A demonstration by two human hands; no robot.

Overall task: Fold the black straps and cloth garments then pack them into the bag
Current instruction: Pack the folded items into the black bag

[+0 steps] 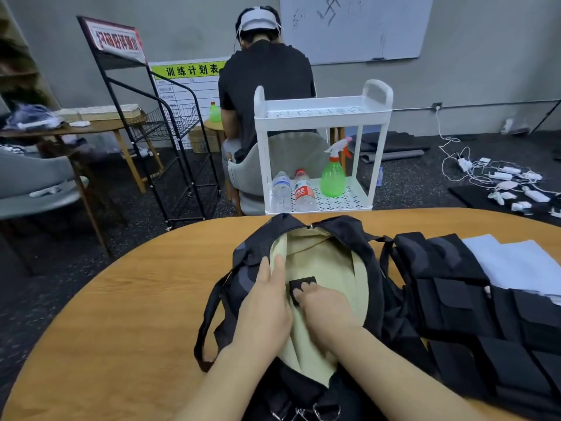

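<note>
Black bag [358,238] lay unzipped on wooden table [136,299], pale yellow lining [321,262] exposed. Left hand [261,311] rested flat on the bag's left rim, fingers straight, holding the opening apart. Right hand [324,308] was inside the bag, fingers curled down onto a small folded black strap [303,282] lying on the lining; whether it gripped or only pressed it, can't tell. Stack of folded black straps [473,314] sat on the table just right of the bag, touching it. Folded white cloth [522,265] lay beyond the stack, at far right. Behind the table: white cart [321,117] with two water bottles and green spray bottle [333,177], seated person [267,86] facing away
</note>
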